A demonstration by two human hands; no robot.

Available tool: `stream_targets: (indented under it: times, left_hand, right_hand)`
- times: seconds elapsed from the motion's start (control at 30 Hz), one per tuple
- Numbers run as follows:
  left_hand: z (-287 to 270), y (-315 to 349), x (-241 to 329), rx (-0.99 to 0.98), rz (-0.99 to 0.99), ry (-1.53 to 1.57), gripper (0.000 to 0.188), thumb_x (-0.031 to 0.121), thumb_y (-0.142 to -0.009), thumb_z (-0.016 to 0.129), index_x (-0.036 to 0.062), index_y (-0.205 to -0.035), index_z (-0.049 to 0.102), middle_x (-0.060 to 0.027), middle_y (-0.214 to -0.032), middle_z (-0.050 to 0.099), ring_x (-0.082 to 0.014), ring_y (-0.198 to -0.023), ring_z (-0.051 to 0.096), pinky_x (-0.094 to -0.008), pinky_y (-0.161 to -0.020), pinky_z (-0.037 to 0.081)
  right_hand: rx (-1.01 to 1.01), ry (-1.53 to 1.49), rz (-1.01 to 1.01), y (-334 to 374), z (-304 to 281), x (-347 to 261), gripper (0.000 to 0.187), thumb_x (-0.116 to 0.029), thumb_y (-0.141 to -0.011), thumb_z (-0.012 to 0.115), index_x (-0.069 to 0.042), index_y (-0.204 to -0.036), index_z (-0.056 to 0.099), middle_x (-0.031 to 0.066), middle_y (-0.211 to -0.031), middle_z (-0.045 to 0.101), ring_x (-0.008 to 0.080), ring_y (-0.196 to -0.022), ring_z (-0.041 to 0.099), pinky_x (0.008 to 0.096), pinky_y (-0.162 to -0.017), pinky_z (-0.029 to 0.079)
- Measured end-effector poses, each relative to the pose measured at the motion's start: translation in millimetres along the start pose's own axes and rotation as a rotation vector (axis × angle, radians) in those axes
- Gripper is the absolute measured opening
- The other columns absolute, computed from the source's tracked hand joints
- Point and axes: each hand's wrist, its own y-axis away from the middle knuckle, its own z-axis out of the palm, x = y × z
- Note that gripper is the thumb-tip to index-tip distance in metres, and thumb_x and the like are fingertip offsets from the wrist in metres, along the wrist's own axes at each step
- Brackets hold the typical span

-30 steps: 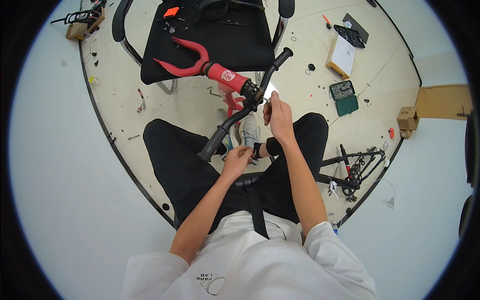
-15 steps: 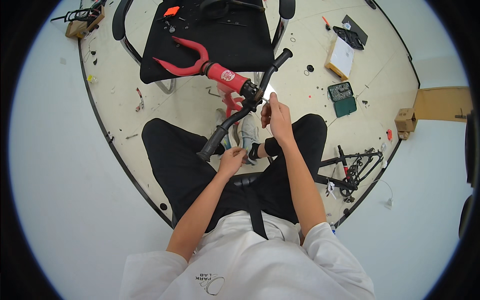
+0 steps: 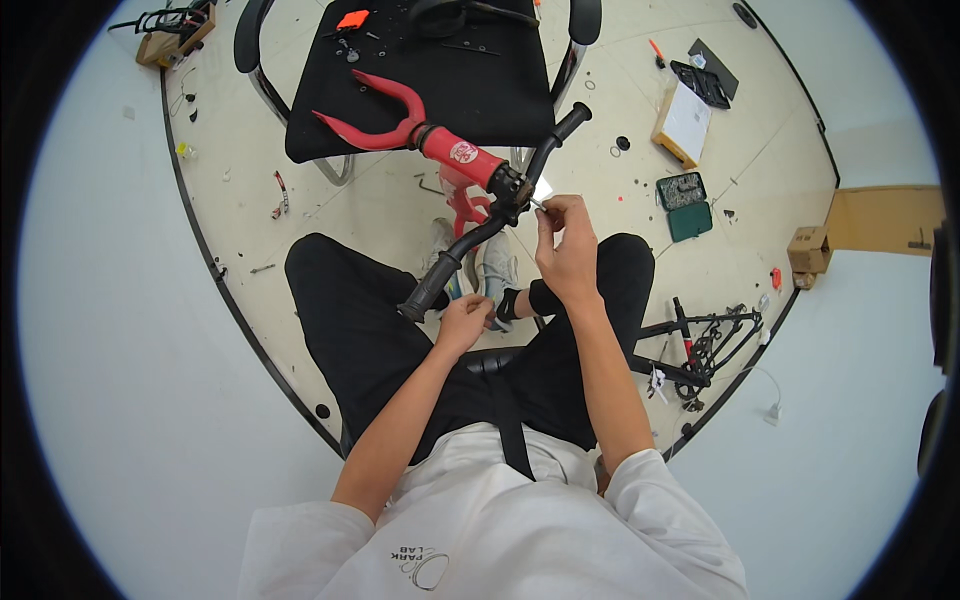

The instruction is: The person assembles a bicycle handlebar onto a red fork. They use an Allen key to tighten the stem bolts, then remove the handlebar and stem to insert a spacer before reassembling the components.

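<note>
A red fork (image 3: 390,125) with a red head tube (image 3: 460,153) lies with its prongs over the chair seat. Black handlebars (image 3: 470,238) with rubber grips cross its near end at a dark stem clamp (image 3: 510,190). At that clamp's right side, my right hand (image 3: 568,250) pinches a thin silvery hex key (image 3: 538,204), mostly hidden by the fingers. My left hand (image 3: 466,322) is closed in a pinch between my knees, just right of the lower grip and apart from it. Whatever those fingers hold is too small to make out.
The black chair (image 3: 330,110) carries an orange piece (image 3: 353,19) and small hardware. On the floor to the right lie a green case (image 3: 688,220), a white-topped box (image 3: 682,125), and a black bicycle frame (image 3: 690,345). A red frame part (image 3: 465,200) stands below the handlebars.
My right hand has turned and shifted slightly right and down, its fingers now bunched at the hex key. The fork and handlebars have shifted slightly right in view. My left hand stays put.
</note>
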Motion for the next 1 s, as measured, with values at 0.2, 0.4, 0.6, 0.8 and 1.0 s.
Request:
stream_targets:
  times: [0.2,0.4,0.6,0.8,1.0]
  left_hand:
    - [-18,-16,-7,0.060,-0.042,0.004,0.028,0.023,-0.095,0.054,-0.0006,-0.105,0.063,-0.0069,-0.086,0.067,-0.0133,-0.071,0.062,-0.0283,-0.061,0.049]
    - [-83,-86,8,0.039,-0.293,0.546,0.034,0.026,-0.094,0.053,-0.0005,-0.114,0.058,-0.0126,-0.101,0.068,-0.0208,-0.084,0.065,-0.0337,-0.073,0.053]
    - [-143,-190,13,0.226,-0.187,0.027,0.030,0.027,-0.091,0.055,0.0006,-0.101,0.066,-0.0133,-0.088,0.069,-0.0253,-0.082,0.068,-0.0367,-0.075,0.054]
    - [-134,-340,-18,0.255,-0.056,-1.099,0.025,0.020,-0.086,0.058,-0.0017,-0.096,0.066,-0.0186,-0.085,0.068,-0.0334,-0.083,0.066,-0.0432,-0.076,0.052]
    - [-119,-446,-13,0.194,0.010,-1.352,0.024,0.018,-0.086,0.056,-0.0018,-0.097,0.064,-0.0201,-0.086,0.067,-0.0361,-0.084,0.065,-0.0443,-0.077,0.051]
  right_hand:
    - [-0.240,-0.496,0.639,-5,5,5,0.045,-0.035,-0.103,0.040,0.000,-0.078,0.052,0.0049,-0.062,0.051,0.0123,-0.054,0.051,0.0234,-0.053,0.040]
    - [-0.218,-0.161,0.463,-6,3,-2,0.026,-0.018,-0.101,0.044,0.001,-0.084,0.051,0.0058,-0.064,0.047,0.0132,-0.054,0.049,0.0272,-0.053,0.040]
    - [-0.222,0.243,-0.073,5,-2,17,0.022,0.007,-0.076,0.059,0.003,-0.098,0.056,0.0208,-0.086,0.059,0.0407,-0.074,0.058,0.0436,-0.065,0.049]
    - [-0.191,-0.134,0.097,20,7,23,0.021,-0.010,-0.080,0.056,0.003,-0.096,0.054,0.0181,-0.078,0.060,0.0315,-0.064,0.059,0.0386,-0.056,0.049]
    - [-0.181,-0.299,0.273,27,18,21,0.033,-0.023,-0.054,0.065,0.001,-0.077,0.064,0.0180,-0.074,0.066,0.0360,-0.057,0.062,0.0430,-0.051,0.051]
